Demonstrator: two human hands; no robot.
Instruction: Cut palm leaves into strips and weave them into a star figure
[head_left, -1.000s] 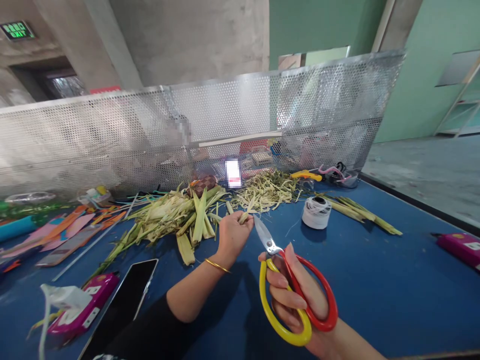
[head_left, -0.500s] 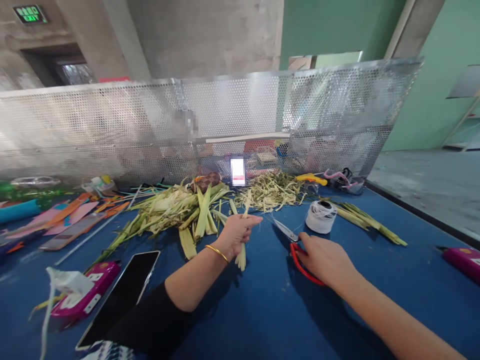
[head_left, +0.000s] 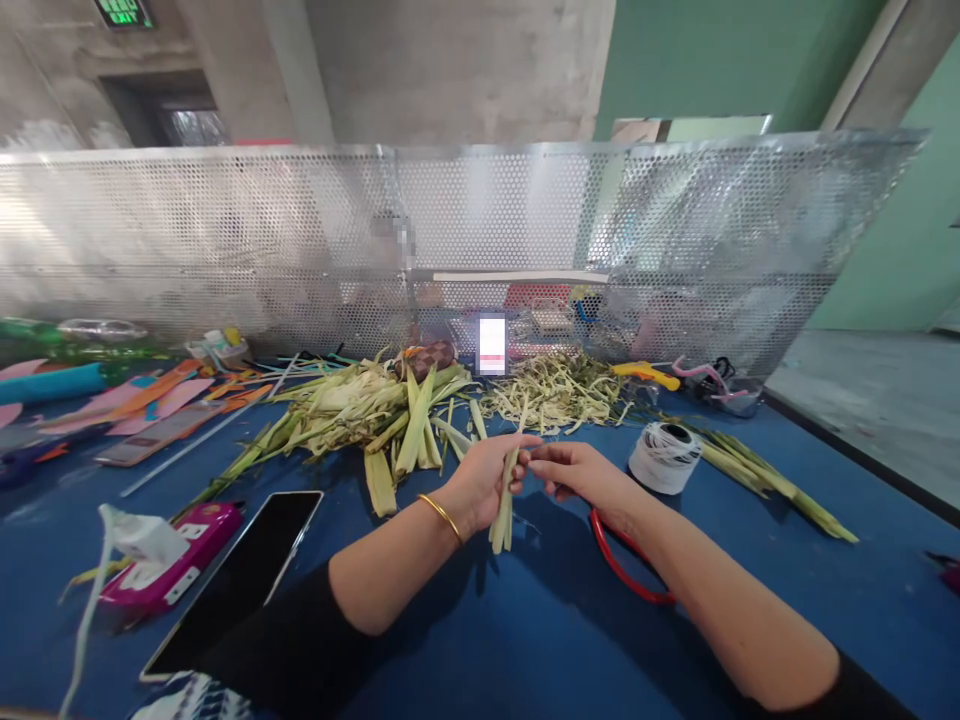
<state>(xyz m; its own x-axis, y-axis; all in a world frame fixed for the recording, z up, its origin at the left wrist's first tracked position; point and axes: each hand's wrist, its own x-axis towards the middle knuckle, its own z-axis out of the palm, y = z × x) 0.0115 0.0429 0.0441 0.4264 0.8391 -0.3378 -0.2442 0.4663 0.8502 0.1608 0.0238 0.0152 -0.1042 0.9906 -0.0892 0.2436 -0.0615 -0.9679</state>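
And the scissors (head_left: 613, 563) are down, nearer than the spool (head_left: 665, 460), red handle showing, the rest hidden under the right arm! Left of the spool, the left hand (head_left: 480, 482) grips leaf strips (head_left: 503, 520); the right hand (head_left: 581, 472) pinches beside it, on what I can't tell.

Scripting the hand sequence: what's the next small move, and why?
Probably ease the right hand in to the pale strips. The left hand grips them upright, the right fingertips are just beside it, and the red handle lies out of hand on the table. Whether the right fingers pinch thread is unclear.
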